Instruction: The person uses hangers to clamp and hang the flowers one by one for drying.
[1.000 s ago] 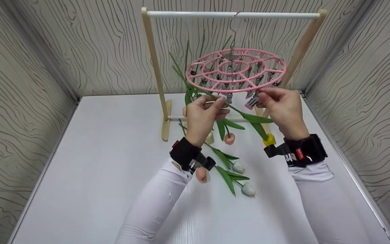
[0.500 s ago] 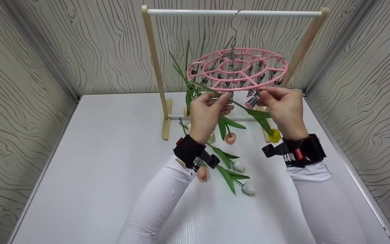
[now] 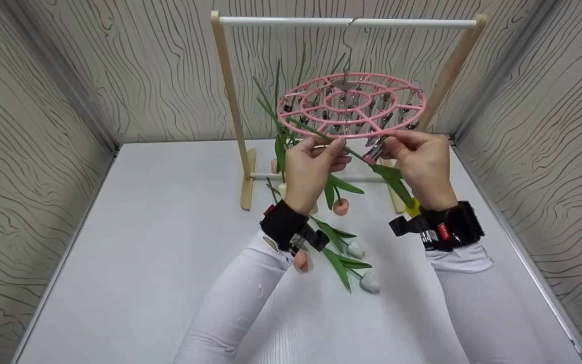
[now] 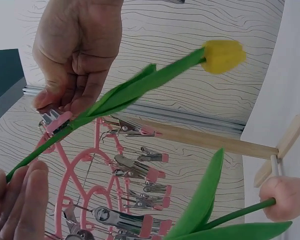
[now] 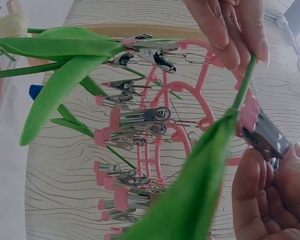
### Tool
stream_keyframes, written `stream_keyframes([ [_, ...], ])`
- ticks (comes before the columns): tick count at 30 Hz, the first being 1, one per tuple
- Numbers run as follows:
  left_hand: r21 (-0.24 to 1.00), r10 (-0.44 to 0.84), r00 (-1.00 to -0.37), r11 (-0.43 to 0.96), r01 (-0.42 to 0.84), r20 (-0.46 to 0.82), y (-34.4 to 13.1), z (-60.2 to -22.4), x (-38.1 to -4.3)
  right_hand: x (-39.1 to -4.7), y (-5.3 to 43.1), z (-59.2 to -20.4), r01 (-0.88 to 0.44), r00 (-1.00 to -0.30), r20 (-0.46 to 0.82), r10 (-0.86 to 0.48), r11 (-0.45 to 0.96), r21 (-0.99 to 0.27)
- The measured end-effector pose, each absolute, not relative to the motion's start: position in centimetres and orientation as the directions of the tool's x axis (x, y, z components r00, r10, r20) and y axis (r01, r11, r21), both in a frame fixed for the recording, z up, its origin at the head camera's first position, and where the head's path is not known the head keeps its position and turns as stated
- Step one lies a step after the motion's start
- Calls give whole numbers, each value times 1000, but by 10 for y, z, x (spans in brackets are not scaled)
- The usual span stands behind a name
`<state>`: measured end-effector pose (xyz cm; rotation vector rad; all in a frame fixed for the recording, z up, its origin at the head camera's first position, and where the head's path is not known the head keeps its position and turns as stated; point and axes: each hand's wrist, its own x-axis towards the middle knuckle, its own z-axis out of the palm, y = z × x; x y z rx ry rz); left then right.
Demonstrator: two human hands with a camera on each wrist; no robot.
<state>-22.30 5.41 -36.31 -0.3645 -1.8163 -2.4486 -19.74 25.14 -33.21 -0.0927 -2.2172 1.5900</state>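
Note:
My left hand (image 3: 311, 172) pinches the green stem of a yellow artificial tulip (image 4: 224, 56), whose head points down to the right. My right hand (image 3: 425, 164) pinches a metal clip (image 5: 265, 132) with pink tips, hanging from the front rim of a round pink clip hanger (image 3: 351, 135). The clip's tips meet the stem just above its leaves; I cannot tell whether the stem lies between them. Behind my left hand a peach tulip (image 3: 340, 207) hangs head down, and more stems stick up past the hanger's left side.
A wooden rack with a white top bar (image 3: 291, 20) bears the hanger by its hook. Several other clips (image 5: 140, 115) dangle from it. On the white table (image 3: 159, 242) lie two pale tulips (image 3: 355, 249) and a peach tulip head (image 3: 300, 260) beside my left wrist.
My left hand has shifted slightly right with the yellow tulip, bringing its stem to the clip's tips. The yellow head has slid partly behind the right wrist strap. My right hand barely moved.

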Motion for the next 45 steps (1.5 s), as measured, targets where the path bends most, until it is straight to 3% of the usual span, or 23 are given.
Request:
stream_keyframes([
  [10, 936, 93, -967, -289, 200, 236, 55, -359, -224, -202, 252, -335, -158, -933, 251, 257, 333, -929],
  [22, 939, 110, -958, -257, 231, 266, 49, -364, -219, -204, 261, -345, -181, -968, 221, 119, 279, -943],
  [29, 959, 109, -965, -182, 218, 240, 36, -380, -213, -205, 266, -354, -165, -983, 181, 34, 275, -947],
  [45, 972, 55, -977, -130, 197, 205, 7, -431, -194, -211, 272, -370, -82, -996, 84, -4, 291, -953],
])
